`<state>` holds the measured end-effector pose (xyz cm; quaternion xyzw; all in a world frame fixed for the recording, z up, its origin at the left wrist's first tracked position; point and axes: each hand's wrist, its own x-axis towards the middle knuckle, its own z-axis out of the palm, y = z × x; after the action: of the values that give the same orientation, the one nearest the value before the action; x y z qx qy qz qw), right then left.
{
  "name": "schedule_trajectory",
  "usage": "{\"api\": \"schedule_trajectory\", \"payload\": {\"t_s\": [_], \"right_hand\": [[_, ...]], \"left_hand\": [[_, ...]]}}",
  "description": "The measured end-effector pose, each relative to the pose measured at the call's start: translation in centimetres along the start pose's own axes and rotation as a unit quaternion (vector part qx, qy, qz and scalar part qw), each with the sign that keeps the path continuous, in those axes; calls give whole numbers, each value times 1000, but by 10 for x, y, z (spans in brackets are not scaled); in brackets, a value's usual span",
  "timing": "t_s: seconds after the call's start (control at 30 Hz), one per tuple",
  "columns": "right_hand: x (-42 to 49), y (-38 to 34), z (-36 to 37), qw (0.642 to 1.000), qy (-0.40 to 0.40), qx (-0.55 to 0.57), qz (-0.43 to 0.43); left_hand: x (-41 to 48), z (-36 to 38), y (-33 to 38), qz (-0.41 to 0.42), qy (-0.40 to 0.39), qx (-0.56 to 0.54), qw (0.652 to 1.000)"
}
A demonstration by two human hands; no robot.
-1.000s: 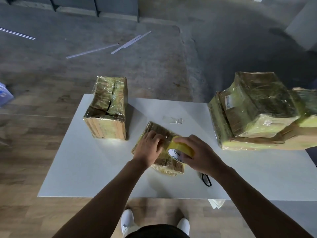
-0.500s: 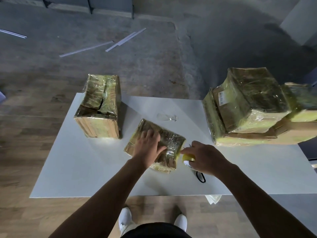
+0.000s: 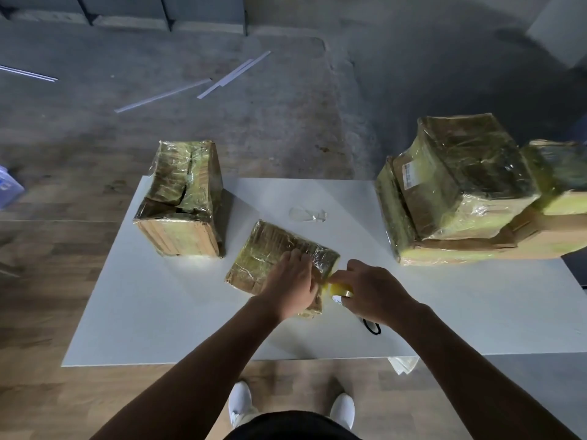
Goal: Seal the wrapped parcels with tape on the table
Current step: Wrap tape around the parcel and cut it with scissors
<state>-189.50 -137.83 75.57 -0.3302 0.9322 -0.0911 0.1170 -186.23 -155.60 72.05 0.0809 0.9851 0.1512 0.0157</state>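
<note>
A flat parcel (image 3: 266, 252) wrapped in shiny yellowish film lies near the middle of the white table (image 3: 152, 312). My left hand (image 3: 290, 285) lies on its near right part, fingers bent over the wrap. Just right of the parcel's edge, my right hand (image 3: 371, 293) grips a yellow tape roll (image 3: 340, 289); a short yellow strip runs from the roll to the parcel under my left fingers. Most of the roll is hidden by my right hand.
A taller wrapped box (image 3: 181, 198) stands at the table's left rear. A stack of wrapped parcels (image 3: 467, 188) fills the right rear. A crumpled clear film scrap (image 3: 306, 215) lies behind the flat parcel. A black loop (image 3: 371, 327) lies by my right wrist.
My right hand took the tape roll off the top of the parcel down past its right edge. My left hand slid toward that same edge.
</note>
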Motion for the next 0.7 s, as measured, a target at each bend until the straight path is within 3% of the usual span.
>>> {"api": "schedule_trajectory", "payload": {"t_s": [0.1, 0.2, 0.33, 0.43, 0.63, 0.7], "right_hand": [[0, 6, 5, 1000, 1, -7, -1], [-7, 17, 14, 1000, -4, 20, -1], [-30, 30, 28, 982, 16, 186, 30], [-36, 35, 46, 972, 68, 221, 47], [-31, 37, 47, 987, 101, 128, 1], [-30, 36, 45, 994, 75, 75, -8]], "left_hand": [[3, 2, 6, -89, -28, -19, 995], [4, -1, 12, -118, -43, -43, 991], [7, 1, 18, -138, -46, -12, 989], [12, 2, 31, -166, -45, 19, 985], [13, 1, 34, -193, -60, -14, 979], [15, 0, 31, -206, -66, -36, 976]]}}
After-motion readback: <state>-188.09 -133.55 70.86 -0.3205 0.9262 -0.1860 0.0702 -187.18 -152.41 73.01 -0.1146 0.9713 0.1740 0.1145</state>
